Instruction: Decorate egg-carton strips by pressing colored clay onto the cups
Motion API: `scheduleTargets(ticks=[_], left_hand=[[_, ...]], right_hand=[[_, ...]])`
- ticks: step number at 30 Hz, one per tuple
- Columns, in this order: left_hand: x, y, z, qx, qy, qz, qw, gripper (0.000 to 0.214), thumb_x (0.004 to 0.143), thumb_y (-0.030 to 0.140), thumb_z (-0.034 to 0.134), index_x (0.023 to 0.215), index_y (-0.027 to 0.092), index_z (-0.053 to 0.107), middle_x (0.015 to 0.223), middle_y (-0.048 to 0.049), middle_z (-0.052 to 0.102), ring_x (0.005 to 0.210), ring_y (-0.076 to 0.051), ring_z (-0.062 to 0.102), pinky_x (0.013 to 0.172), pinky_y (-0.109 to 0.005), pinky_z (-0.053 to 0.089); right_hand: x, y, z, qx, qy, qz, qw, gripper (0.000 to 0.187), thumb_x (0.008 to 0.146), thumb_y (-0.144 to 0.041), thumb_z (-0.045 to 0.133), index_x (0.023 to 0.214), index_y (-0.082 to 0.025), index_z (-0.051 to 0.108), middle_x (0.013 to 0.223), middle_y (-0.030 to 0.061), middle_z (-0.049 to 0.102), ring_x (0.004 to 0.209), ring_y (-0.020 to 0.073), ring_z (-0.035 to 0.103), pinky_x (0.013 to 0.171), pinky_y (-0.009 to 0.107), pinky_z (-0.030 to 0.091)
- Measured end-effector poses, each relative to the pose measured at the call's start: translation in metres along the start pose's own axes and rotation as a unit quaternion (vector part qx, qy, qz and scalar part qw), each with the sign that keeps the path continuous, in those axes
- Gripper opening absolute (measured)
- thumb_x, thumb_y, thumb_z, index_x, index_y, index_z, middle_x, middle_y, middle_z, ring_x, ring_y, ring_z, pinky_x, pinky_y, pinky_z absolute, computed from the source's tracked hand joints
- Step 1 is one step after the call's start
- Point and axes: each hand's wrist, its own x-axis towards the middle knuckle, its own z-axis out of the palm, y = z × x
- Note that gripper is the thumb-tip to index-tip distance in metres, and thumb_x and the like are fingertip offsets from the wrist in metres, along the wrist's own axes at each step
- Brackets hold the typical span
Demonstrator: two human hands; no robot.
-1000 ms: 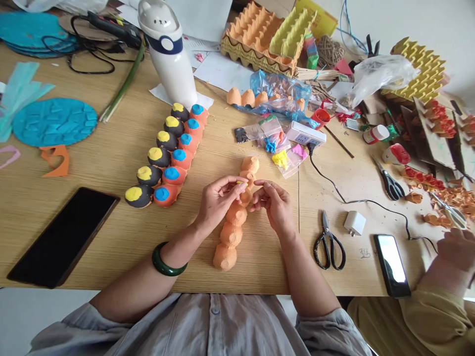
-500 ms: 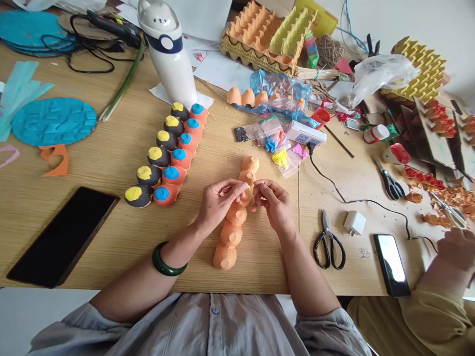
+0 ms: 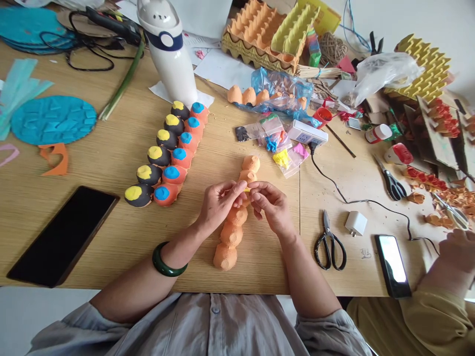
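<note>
A small yellow piece of clay (image 3: pixel 247 189) shows between my fingertips, its exact shape too small to make out. My left hand (image 3: pixel 219 201) pinches it from one side, and my right hand (image 3: pixel 273 205) pinches it from the other, fingertips nearly touching. Below them a row of orange egg-carton cups (image 3: pixel 230 233) lies on the table, domes up, its middle partly hidden by my hands. To the left stand two joined rows of painted cups: black ones (image 3: pixel 159 156) topped with yellow and orange ones (image 3: pixel 181 174) topped with blue.
Small bags of coloured clay (image 3: pixel 282 159) lie beyond my hands by a white power strip (image 3: pixel 307 132). Scissors (image 3: pixel 328 244), a charger (image 3: pixel 355 223) and a phone (image 3: pixel 393 267) are on the right, near another person's hand (image 3: pixel 458 252). A tablet (image 3: pixel 63 237) lies left; a white bottle (image 3: pixel 172 69) stands behind.
My right hand has shifted slightly left, bringing its fingertips up to those of my left hand. More of the yellow clay shows between them.
</note>
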Motion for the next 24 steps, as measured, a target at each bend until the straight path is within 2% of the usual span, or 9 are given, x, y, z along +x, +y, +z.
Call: scheduleTargets(ticks=[3,8,12,18,21,24], left_hand=[[-0.0014,0.0019,-0.0002,0.032,-0.015,0.024,0.999,0.052,0.09,0.061,0.072,0.058,0.02,0.063,0.052,0.0004,0.059,0.051,-0.011,0.053,0.05,-0.023,0.046],[-0.0025,0.0014,-0.001,0.065,-0.036,0.053,0.996,0.051,0.091,0.059,0.071,0.058,0.021,0.062,0.053,0.0007,0.061,0.05,-0.011,0.055,0.051,-0.023,0.045],[-0.0017,0.0011,-0.001,0.058,-0.025,0.061,0.996,0.054,0.095,0.061,0.065,0.059,0.021,0.064,0.055,-0.0014,0.065,0.051,-0.012,0.058,0.054,-0.025,0.048],[-0.0011,0.0014,-0.0001,0.044,-0.013,0.057,0.997,0.057,0.098,0.064,0.06,0.06,0.02,0.064,0.058,-0.0027,0.067,0.053,-0.012,0.058,0.056,-0.026,0.049],[-0.0016,0.0008,-0.0007,0.044,-0.027,0.063,0.997,0.053,0.099,0.059,0.06,0.064,0.02,0.064,0.06,-0.0015,0.065,0.056,-0.012,0.059,0.059,-0.025,0.05],[-0.002,0.0005,-0.0011,0.054,-0.057,0.075,0.994,0.039,0.097,0.052,0.066,0.074,0.02,0.064,0.067,0.0003,0.067,0.062,-0.012,0.061,0.062,-0.024,0.051]], right_hand=[[-0.002,0.0002,0.0048,-0.031,-0.018,-0.011,0.999,0.035,0.082,-0.048,0.087,0.103,-0.023,0.075,0.077,-0.0012,0.07,0.054,0.0087,0.051,0.041,0.02,0.036],[-0.0027,0.0033,0.0085,-0.042,0.006,-0.034,0.999,0.032,0.083,-0.051,0.086,0.091,-0.022,0.074,0.072,-0.0008,0.07,0.052,0.0091,0.05,0.041,0.022,0.034],[-0.002,0.005,0.007,-0.033,0.039,-0.034,0.998,0.037,0.084,-0.055,0.084,0.082,-0.021,0.071,0.062,-0.0044,0.06,0.046,0.0066,0.041,0.04,0.021,0.033],[0.0008,0.0046,0.0052,-0.052,0.105,-0.024,0.993,0.052,0.082,-0.067,0.081,0.067,-0.019,0.064,0.056,-0.0042,0.052,0.044,0.0064,0.037,0.038,0.022,0.028],[0.0013,0.0052,0.0044,-0.056,0.104,-0.028,0.993,0.053,0.083,-0.067,0.08,0.066,-0.019,0.063,0.052,-0.0054,0.049,0.043,0.0064,0.035,0.039,0.022,0.027],[0.0007,0.0055,0.0045,-0.076,0.086,-0.03,0.993,0.054,0.084,-0.066,0.079,0.065,-0.02,0.061,0.052,-0.0057,0.048,0.043,0.0064,0.036,0.04,0.023,0.029]])
